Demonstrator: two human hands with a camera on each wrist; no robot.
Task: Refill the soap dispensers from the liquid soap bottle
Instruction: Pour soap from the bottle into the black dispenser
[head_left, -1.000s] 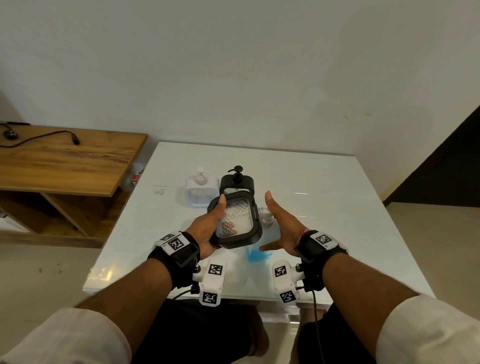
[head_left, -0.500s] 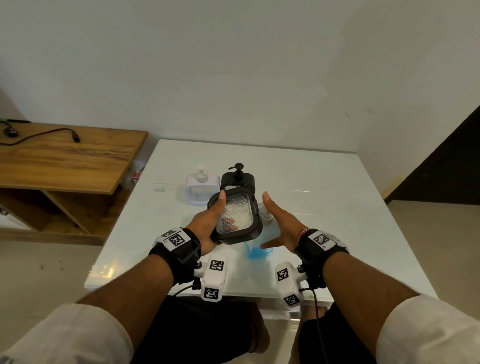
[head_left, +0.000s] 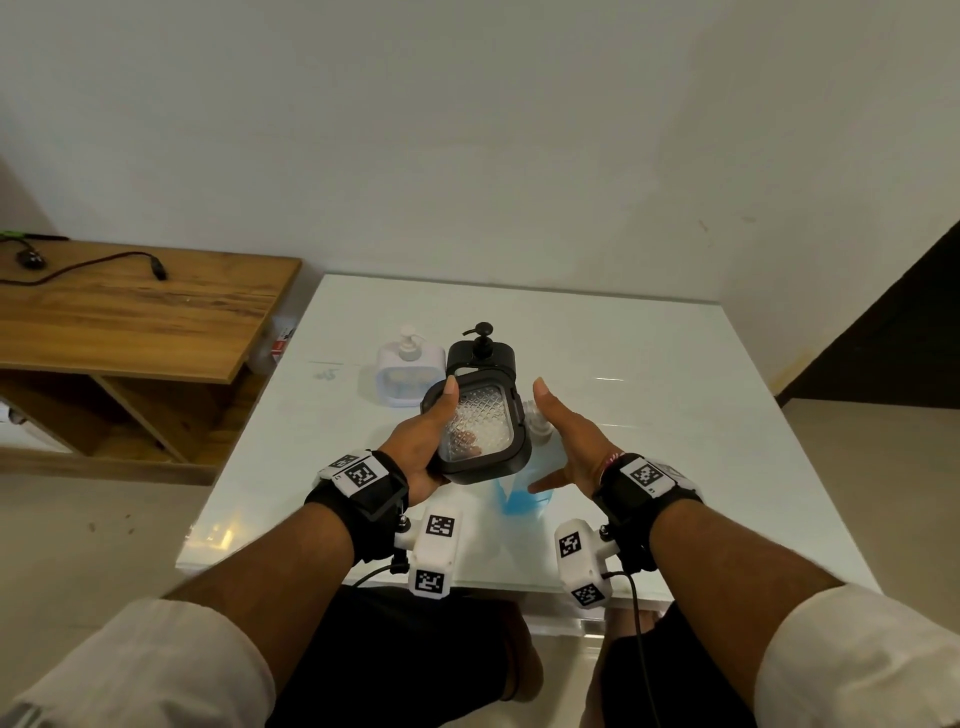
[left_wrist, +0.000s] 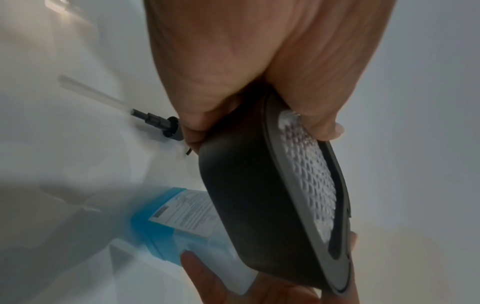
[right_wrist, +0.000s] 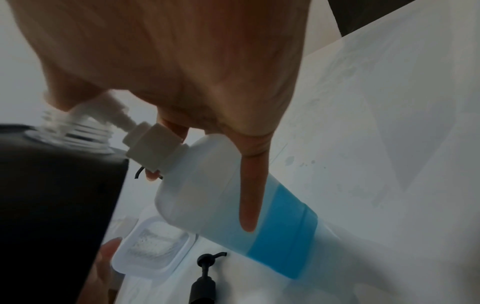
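My left hand (head_left: 415, 441) grips a black soap dispenser (head_left: 478, 426) with a clear patterned face, tilted above the table, thumb on the face. Its pump is off, and a black pump (left_wrist: 158, 121) with a clear tube lies on the table beyond it. The liquid soap bottle (head_left: 519, 499), part full of blue liquid with a white pump cap, stands just right of the dispenser. My right hand (head_left: 566, 441) is against the bottle (right_wrist: 280, 236): one straight finger lies along its side, the thumb points up clear of it. The dispenser's threaded neck is blurred beside the cap.
A white dispenser (head_left: 408, 379) and a second black dispenser (head_left: 480, 356) with its pump on stand side by side behind my hands. The glossy white table (head_left: 649, 415) ends at a wall. A wooden bench (head_left: 130, 322) with a cable stands to the left.
My right hand has drifted left, closer to the bottle and the held dispenser. The left hand keeps its hold and the dispenser has barely shifted.
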